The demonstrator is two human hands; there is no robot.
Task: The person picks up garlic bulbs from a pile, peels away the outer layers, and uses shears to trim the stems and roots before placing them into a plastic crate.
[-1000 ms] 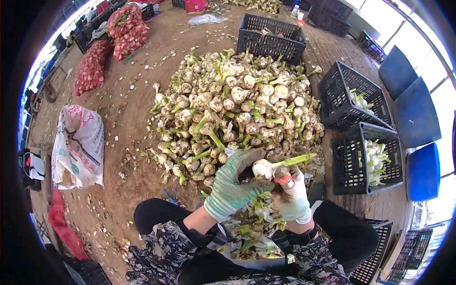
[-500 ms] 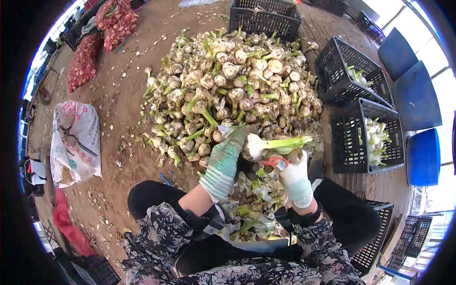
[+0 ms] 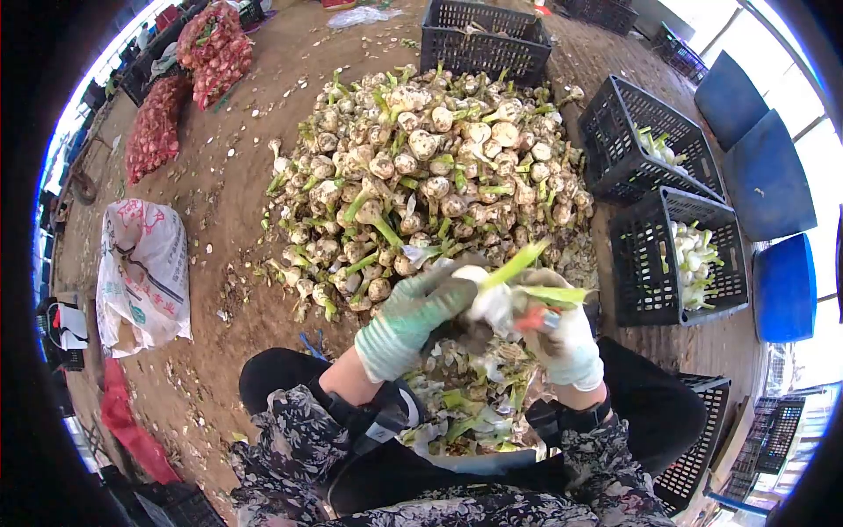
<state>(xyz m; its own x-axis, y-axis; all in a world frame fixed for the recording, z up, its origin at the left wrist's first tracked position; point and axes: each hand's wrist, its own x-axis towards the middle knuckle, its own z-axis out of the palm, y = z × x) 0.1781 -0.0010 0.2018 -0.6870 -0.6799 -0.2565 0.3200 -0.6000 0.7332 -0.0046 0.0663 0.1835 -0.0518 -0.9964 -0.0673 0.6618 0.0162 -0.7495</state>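
Note:
My left hand (image 3: 413, 321), in a green and white glove, is closed around a white garlic bulb (image 3: 493, 304) held over my lap. A green stem (image 3: 518, 263) slants up and right from the bulb, and a split green leaf (image 3: 558, 295) hangs beside it. My right hand (image 3: 569, 347), in a whitish glove, is closed on a small red tool (image 3: 532, 318), right up against the bulb; motion blur smears the tool's shape. In front of both hands spreads a large heap of soil-stained garlic (image 3: 421, 176). Peeled skins and leaves (image 3: 465, 395) lie between my legs.
Two black crates (image 3: 650, 140) (image 3: 683, 255) with trimmed garlic stand at the right, by blue barrels (image 3: 784, 290). Another black crate (image 3: 483, 44) sits behind the heap. At left are red mesh sacks (image 3: 215, 53) and a white woven sack (image 3: 143, 277).
Both hands have drawn closer together, the left tilting the garlic so its stem points more upward. The right hand has moved slightly right and down, and a leaf now splays away from the stem.

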